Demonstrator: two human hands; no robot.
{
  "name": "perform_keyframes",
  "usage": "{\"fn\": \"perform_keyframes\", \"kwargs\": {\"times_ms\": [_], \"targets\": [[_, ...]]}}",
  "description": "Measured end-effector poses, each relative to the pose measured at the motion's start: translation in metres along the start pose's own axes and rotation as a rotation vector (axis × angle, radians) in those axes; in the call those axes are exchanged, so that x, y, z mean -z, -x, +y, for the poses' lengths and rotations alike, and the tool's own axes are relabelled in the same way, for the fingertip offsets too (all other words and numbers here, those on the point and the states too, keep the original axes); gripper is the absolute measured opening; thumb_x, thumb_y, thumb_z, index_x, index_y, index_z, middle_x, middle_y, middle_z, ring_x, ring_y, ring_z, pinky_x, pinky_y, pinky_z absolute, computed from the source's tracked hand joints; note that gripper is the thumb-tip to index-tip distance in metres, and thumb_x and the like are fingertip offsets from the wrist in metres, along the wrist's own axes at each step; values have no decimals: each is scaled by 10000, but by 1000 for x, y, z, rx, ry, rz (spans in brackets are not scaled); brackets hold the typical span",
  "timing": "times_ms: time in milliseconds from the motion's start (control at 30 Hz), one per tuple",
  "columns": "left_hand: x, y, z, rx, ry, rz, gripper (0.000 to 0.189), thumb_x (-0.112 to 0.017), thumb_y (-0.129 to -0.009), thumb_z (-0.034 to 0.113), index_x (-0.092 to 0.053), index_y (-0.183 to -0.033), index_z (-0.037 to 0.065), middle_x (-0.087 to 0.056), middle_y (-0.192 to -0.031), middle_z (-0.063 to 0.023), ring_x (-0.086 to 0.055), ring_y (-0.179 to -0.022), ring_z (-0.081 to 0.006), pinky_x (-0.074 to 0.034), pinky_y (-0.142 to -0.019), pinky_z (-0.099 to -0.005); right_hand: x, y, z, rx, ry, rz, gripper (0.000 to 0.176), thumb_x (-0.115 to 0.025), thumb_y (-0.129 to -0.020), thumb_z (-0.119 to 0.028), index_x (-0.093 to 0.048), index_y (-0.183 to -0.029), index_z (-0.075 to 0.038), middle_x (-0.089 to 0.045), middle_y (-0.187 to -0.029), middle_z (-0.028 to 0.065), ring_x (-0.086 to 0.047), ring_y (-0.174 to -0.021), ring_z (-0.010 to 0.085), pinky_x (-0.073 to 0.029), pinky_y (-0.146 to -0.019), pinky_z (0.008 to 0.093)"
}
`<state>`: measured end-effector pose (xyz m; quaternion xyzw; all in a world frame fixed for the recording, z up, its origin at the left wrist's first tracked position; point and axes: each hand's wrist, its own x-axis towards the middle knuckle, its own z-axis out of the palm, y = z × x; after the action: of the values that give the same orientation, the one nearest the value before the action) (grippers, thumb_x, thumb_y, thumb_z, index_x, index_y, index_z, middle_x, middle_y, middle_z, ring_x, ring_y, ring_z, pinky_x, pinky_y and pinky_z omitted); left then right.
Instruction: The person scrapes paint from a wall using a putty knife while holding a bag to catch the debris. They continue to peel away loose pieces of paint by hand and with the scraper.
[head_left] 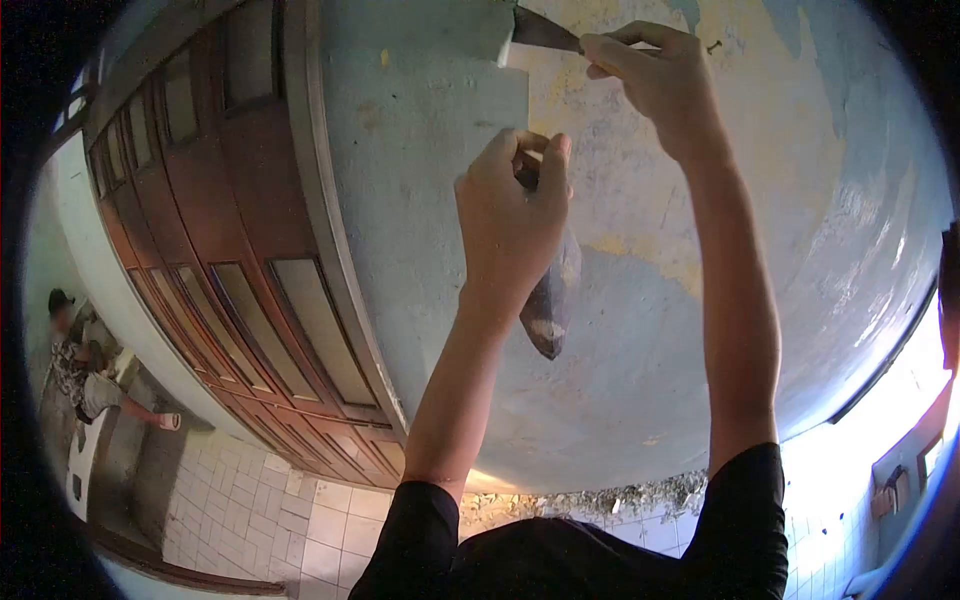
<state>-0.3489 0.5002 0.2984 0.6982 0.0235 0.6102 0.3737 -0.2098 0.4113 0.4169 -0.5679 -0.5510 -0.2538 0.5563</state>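
Note:
My right hand [655, 75] is raised high and grips a putty knife [540, 30] whose blade touches the wall [640, 330] at the edge of a fresh grey patch [420, 90]. Lower and to the left, my left hand [510, 220] is closed on the handle of a second, dark trowel [552, 300] that hangs blade down with a pale smear near its tip. The wall is pale blue with yellowish worn areas where paint has come off.
A brown wooden door with glass panes [240, 270] stands left of the wall. The floor below is white tile [270, 510], with debris [610, 497] along the wall's foot. A person [85, 375] sits far left on a step.

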Motion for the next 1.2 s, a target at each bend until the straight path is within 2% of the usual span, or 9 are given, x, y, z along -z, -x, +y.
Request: {"fn": "perform_keyframes", "kwargs": {"times_ms": [233, 300, 500, 700, 800, 900, 967, 1167, 1200], "targets": [[4, 4, 0, 14, -10, 8, 284, -683, -1013, 262, -705, -939, -11, -718, -683, -88, -730, -636, -155, -539, -618, -285, -11, -8, -4, -21, -3, -5, 261, -810, -867, -307, -814, -885, -46, -768, -731, 44, -604, -572, 83, -450, -506, 283], [5, 6, -2, 6, -47, 12, 280, -686, -1010, 257, -704, -929, -10, -718, -681, -95, -733, -634, -161, -542, -617, -288, -25, -17, -4, 95, -88, 61, 236, -759, -876, -183, -754, -792, 37, -729, -694, 118, -610, -589, 138, -454, -528, 313], [4, 13, 5, -36, -68, 23, 279, -697, -999, 250, -707, -923, -18, -718, -683, -103, -726, -633, -158, -531, -614, -289, -36, -12, -7, 95, 61, 95, 237, -789, -865, -280, -812, -884, -44, -778, -748, 66, -654, -602, 99, -496, -540, 289], [8, 2, 5, 44, -90, 66, 326, -672, -1002, 305, -708, -947, -14, -714, -684, -98, -715, -627, -155, -537, -628, -304, -40, -43, -9, -6, -145, -24, 229, -785, -876, -213, -778, -818, 9, -731, -711, 98, -631, -617, 147, -485, -553, 314], [1, -9, -1, 31, -92, 147, 344, -662, -1000, 327, -704, -985, -14, -706, -676, -88, -705, -626, -148, -534, -639, -300, -49, -27, -70, -125, -5, -16, 236, -754, -880, -212, -769, -825, 16, -736, -734, 167, -673, -613, 237, -510, -569, 369], [13, -3, 1, 70, -107, 134, 331, -665, -995, 320, -696, -1013, -10, -708, -676, -85, -716, -640, -157, -537, -646, -306, -84, -35, -48, 195, 36, 199, 179, -686, -864, -134, -752, -833, 29, -704, -758, 255, -681, -618, 371, -535, -595, 432], [31, 3, -3, 94, -147, 107, 338, -670, -994, 327, -689, -1030, -8, -712, -687, -86, -719, -646, -160, -539, -644, -308, -72, -20, -39, -41, 12, 185, 224, -766, -857, -256, -807, -904, -40, -783, -765, 89, -693, -636, 119, -532, -581, 289], [75, -5, -17, 106, -275, 78, 401, -699, -982, 360, -643, -1125, -9, -718, -723, -89, -721, -670, -183, -547, -665, -326, -53, 10, -36, -177, -38, 203, 224, -752, -849, -225, -795, -927, -20, -783, -772, 103, -683, -620, 125, -537, -578, 308], [76, -11, -18, 77, -338, 82, 418, -709, -977, 360, -630, -1145, -13, -716, -732, -92, -722, -677, -195, -549, -676, -333, -64, -4, -36, -148, -114, 193, 227, -759, -865, -192, -762, -957, 15, -768, -788, 125, -554, -544, 77, -405, -488, 269]]}}
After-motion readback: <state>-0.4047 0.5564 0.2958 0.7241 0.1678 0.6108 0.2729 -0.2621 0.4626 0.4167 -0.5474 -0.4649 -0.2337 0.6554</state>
